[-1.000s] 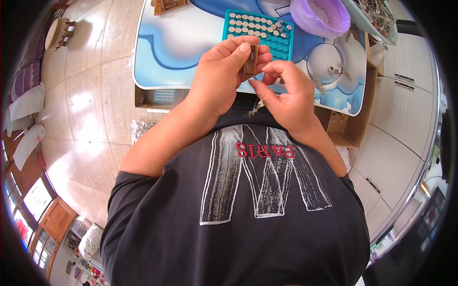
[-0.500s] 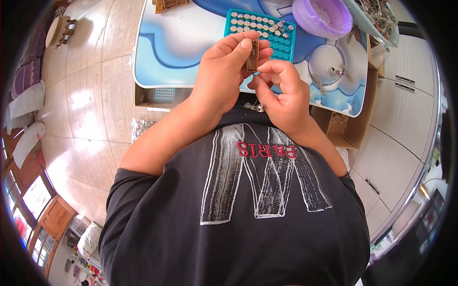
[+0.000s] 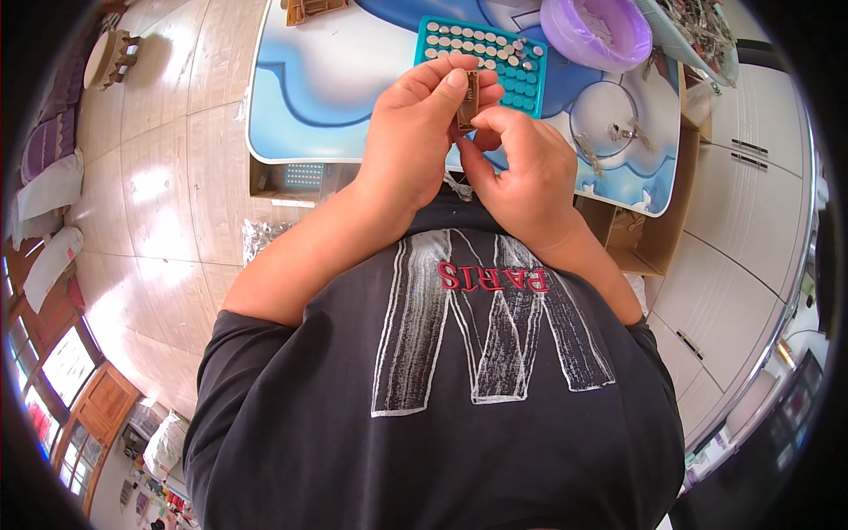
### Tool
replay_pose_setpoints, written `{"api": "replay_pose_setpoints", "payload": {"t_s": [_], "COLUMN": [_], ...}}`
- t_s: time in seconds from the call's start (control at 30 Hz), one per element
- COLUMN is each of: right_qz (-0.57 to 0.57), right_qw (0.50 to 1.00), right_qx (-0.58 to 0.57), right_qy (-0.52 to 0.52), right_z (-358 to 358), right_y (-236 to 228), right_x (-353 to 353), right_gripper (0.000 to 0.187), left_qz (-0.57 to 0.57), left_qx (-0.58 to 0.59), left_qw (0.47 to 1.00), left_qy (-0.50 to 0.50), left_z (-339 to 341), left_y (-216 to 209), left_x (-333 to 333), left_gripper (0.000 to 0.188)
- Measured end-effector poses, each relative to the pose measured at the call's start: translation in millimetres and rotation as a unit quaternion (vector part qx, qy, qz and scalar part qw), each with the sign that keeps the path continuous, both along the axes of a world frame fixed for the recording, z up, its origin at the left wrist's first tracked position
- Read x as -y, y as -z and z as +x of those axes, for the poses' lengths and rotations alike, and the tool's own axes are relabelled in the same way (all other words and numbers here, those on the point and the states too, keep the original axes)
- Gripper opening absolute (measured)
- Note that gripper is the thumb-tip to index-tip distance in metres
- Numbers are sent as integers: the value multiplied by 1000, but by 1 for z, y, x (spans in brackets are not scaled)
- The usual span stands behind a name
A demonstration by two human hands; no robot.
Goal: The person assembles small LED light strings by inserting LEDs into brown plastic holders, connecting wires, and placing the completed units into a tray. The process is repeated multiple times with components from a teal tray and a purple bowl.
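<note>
My left hand (image 3: 411, 132) is closed around a small brown rectangular plastic casing (image 3: 469, 99), held upright with its hollow side showing and what looks like a coil inside. At the casing's lower end is my right hand (image 3: 526, 172), its thumb and forefinger drawn together. Whatever these fingertips pinch is too small to make out. Behind my hands lies a teal tray (image 3: 530, 102) with rows of round silver pieces (image 3: 468, 44); several of its near-right cups show no silver piece.
A purple basin (image 3: 579, 40) stands beyond the tray, beside a basket heaped with metal parts (image 3: 693, 26). Loose metal pieces (image 3: 623, 132) lie on the blue-and-white table (image 3: 309, 132) at right. More brown casings (image 3: 314, 9) sit at the far left edge.
My right hand has shifted slightly left and up against the casing's lower end, its fingers closer together. The left hand and casing have barely moved.
</note>
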State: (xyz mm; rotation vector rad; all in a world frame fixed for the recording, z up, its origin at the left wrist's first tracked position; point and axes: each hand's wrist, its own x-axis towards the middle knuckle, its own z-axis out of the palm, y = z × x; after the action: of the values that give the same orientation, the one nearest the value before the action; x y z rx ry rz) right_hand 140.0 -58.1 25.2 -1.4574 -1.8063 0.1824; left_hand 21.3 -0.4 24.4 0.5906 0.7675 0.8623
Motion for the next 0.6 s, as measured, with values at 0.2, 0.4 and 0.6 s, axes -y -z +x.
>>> {"api": "replay_pose_setpoints", "payload": {"t_s": [0.2, 0.4, 0.6], "right_qz": [-55, -168, -122], "right_qw": [996, 934, 951], "right_qx": [-68, -316, -282], "right_qy": [0, -13, -36], "right_z": [-2, -3, -1], "right_y": [0, 5, 12], "right_x": [3, 6, 5], "right_gripper": [26, 19, 18], "left_qz": [4, 3, 2], "left_qx": [-9, 4, 3], "left_qw": [1000, 1000, 1000], "left_qy": [-1, -8, -6], "left_z": [0, 1, 1], "left_y": [-1, 1, 0], "left_x": [0, 2, 2], "left_gripper": [28, 25, 26]}}
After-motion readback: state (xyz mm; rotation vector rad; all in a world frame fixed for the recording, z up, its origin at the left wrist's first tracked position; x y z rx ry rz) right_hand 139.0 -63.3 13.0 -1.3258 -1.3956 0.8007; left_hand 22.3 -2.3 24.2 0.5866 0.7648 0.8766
